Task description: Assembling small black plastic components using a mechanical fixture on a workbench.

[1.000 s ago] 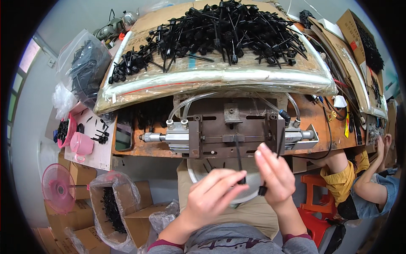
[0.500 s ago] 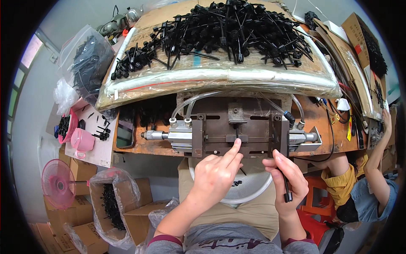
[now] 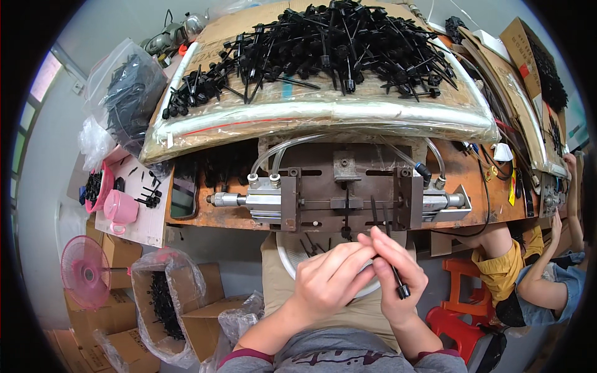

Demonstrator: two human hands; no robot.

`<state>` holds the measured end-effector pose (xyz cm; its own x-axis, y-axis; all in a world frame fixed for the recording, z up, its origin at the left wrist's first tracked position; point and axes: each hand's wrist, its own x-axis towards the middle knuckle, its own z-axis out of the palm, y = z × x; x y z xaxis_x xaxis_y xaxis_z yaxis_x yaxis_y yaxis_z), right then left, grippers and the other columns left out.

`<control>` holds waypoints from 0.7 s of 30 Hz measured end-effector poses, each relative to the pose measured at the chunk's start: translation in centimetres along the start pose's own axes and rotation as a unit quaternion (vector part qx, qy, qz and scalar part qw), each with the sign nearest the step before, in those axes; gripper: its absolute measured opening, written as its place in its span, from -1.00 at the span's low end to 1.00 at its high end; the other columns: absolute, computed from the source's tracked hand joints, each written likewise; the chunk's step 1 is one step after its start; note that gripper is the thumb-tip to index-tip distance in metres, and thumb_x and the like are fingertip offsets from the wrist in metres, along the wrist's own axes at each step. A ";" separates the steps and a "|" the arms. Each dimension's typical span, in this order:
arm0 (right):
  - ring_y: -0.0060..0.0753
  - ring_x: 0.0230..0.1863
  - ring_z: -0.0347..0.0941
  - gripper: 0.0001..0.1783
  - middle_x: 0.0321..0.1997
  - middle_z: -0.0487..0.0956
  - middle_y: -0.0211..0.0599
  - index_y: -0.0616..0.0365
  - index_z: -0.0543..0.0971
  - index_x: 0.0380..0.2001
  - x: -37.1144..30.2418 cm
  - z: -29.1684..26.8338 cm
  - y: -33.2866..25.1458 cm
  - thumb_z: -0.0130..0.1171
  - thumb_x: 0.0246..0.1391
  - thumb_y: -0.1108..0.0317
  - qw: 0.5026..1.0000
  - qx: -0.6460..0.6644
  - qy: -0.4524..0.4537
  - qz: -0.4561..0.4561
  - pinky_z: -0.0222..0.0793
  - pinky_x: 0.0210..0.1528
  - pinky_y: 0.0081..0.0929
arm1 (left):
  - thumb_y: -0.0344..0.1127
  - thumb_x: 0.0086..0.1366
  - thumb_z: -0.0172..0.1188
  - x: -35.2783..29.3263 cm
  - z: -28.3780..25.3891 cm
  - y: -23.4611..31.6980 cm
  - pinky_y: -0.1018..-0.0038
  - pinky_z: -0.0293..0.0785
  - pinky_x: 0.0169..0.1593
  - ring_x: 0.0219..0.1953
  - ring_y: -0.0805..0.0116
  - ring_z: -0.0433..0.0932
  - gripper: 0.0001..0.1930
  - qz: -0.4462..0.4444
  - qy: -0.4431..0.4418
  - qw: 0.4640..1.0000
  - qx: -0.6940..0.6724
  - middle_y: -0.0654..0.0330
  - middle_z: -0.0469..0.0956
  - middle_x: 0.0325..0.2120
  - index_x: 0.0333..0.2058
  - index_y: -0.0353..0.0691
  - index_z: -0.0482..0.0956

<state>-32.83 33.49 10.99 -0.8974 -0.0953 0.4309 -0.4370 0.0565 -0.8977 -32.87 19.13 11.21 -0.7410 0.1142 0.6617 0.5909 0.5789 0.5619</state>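
Note:
In front of the brown metal fixture, my two hands meet at the fingertips. My right hand is closed round a thin black plastic rod with a knobbed end, tilted with its knob toward me. Two thin dark tips rise above its fingers. My left hand has its fingers drawn together against the right fingertips; what they pinch is hidden. A black stemmed part sits at the fixture's central block, its knob toward me. Below, partly covered by my hands, a white basket holds several black pieces.
A heap of black stemmed parts lies on the cardboard-covered board beyond the fixture. Pneumatic cylinders with clear hoses flank the fixture. Left are a pink cup and pink fan. Another person's arm is at the right.
My left index finger has left the fixture's central block, and that hand has come back to meet my right one. A black part's knob now shows below the block. My right hand has shifted left.

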 end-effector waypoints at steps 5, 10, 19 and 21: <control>-0.06 0.04 0.56 -0.71 0.07 0.54 0.13 0.38 0.57 -0.06 0.0 0.1 0.3 0.02 0.16 0.68 1.000 -0.010 -0.016 -0.014 0.48 0.08 -0.33 | -0.52 -0.10 0.44 -0.2 -0.7 0.0 0.51 0.57 -0.39 -0.40 0.30 0.62 -0.71 -0.040 -0.007 0.998 -0.048 0.17 0.61 -0.34 -0.32 -0.25 0.64; -0.21 -0.16 0.62 -0.72 0.00 0.56 0.08 0.41 0.54 -0.05 0.1 -1.0 0.5 -0.02 0.19 0.66 0.998 -0.054 0.043 -0.003 0.57 -0.11 -0.44 | -0.50 -0.13 0.42 -0.1 -1.7 -1.5 0.49 0.57 -0.34 -0.34 0.30 0.59 -0.71 -0.034 -0.049 0.995 0.074 0.18 0.61 -0.25 -0.33 -0.25 0.65; -0.22 -0.23 0.64 -0.71 -0.04 0.54 0.15 0.36 0.43 -0.08 -0.8 -1.2 1.6 0.04 0.12 0.74 0.995 -0.050 0.048 -0.065 0.60 -0.20 -0.43 | -0.43 -0.06 0.38 0.9 -0.8 -2.2 0.50 0.50 -0.40 -0.52 0.34 0.59 -0.78 -0.018 -0.153 0.972 0.177 0.11 0.59 -0.01 -0.35 -0.25 0.64; -0.13 -0.20 0.64 -0.71 -0.02 0.53 0.18 0.35 0.43 -0.08 -0.9 -1.7 1.8 0.06 0.11 0.73 0.990 -0.089 0.025 -0.109 0.60 -0.17 -0.39 | -0.42 -0.05 0.38 1.1 -0.8 -2.6 0.52 0.50 -0.43 -0.57 0.34 0.58 -0.78 -0.020 -0.157 0.973 0.168 0.11 0.59 -0.01 -0.35 -0.24 0.64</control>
<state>-32.89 35.37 9.18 -0.7809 -0.0753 0.6201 -0.6199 0.2153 -0.7545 -34.92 17.11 10.88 -0.8531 0.2978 0.4285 0.4618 0.8132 0.3542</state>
